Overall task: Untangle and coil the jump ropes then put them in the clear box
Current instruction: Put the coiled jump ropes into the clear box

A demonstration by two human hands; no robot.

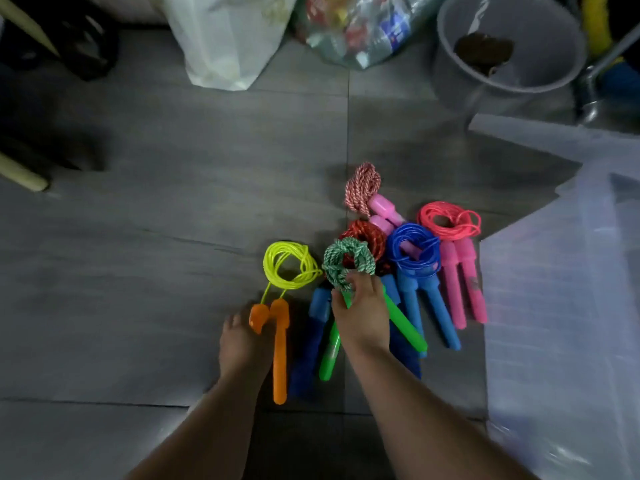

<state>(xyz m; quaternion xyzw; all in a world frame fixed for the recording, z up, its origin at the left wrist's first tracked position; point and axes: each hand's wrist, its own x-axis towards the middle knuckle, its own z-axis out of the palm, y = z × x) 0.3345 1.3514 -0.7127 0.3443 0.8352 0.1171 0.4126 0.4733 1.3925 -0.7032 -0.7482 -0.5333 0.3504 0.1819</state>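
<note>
Your right hand (360,317) is curled round the green handles (408,332), just below their braided green-and-white coil (348,261). Your left hand (242,344) lies against the orange handles (280,358) of the yellow rope (289,263) — whether it grips them, I cannot tell. Every rope lies on the floor (173,202) beside the clear box (561,306). The coils look light and floppy — lift by the stiff handles, pinning the loops with a finger.

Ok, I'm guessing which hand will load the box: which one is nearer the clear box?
Right. The right hand grips the green rope, left of the clear box; the left hand lies further left, at the orange handles.
</note>
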